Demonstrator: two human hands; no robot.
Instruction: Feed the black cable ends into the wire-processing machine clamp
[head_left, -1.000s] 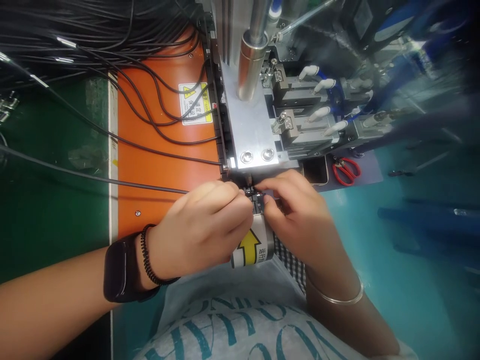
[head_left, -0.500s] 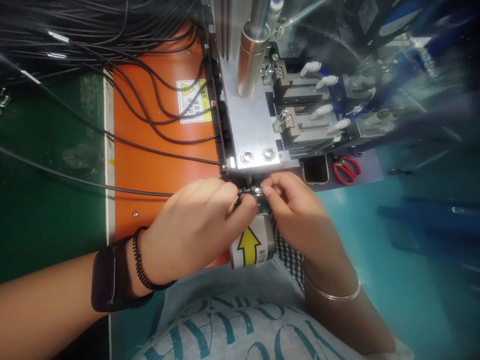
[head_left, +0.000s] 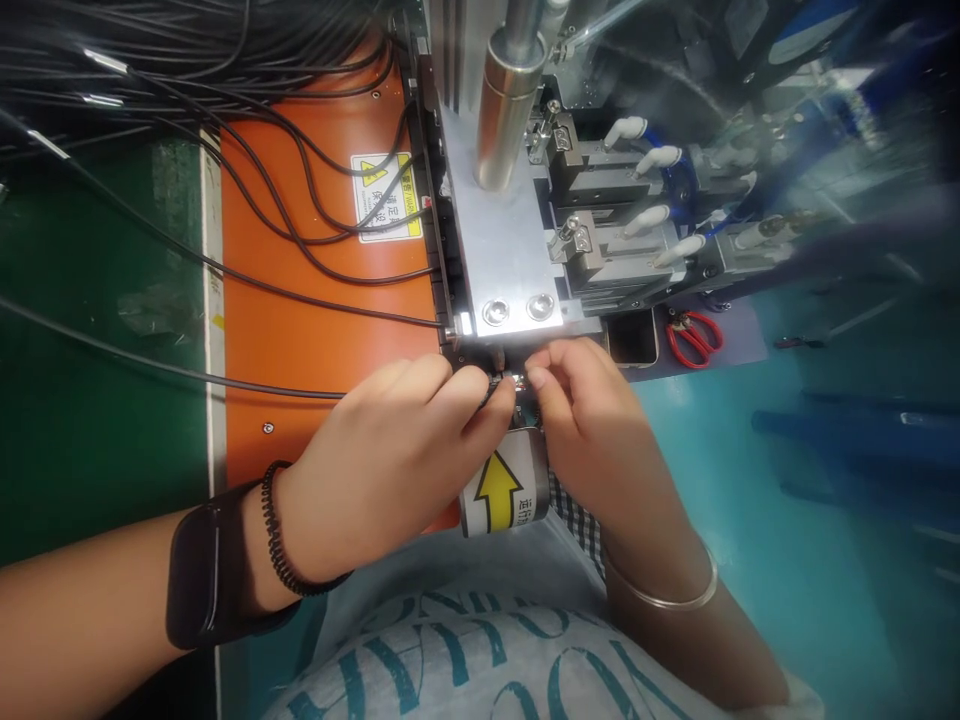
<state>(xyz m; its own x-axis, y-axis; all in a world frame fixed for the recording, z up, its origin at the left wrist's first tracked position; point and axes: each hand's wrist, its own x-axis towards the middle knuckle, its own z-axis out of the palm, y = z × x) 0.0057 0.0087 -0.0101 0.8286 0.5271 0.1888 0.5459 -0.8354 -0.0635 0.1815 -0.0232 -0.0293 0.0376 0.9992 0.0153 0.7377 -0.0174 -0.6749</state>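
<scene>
My left hand [head_left: 409, 450] is closed around the end of a black cable [head_left: 262, 388] that comes in from the left across the orange plate. A small shiny metal connector [head_left: 517, 382] pokes out past its thumb and forefinger. On the right, the thumb and forefinger of my right hand [head_left: 592, 420] are pinched together close to that connector; whatever lies between them is too small to make out. Both hands are at the front edge of a metal machine block [head_left: 499, 270], above a roller-like part with a yellow arrow label [head_left: 499, 495].
More black cables [head_left: 300, 215] lie over the orange plate [head_left: 300, 340], with a warning label [head_left: 386, 197]. Pneumatic cylinders [head_left: 630, 260] with white fittings stand to the right. Red-handled snips [head_left: 694, 338] and a dark phone-like object [head_left: 631, 338] rest on a mat.
The left hand has shifted slightly, and its thumb now covers more of the connector. A small gap shows between the connector and the right fingertips, which have moved slightly right.
</scene>
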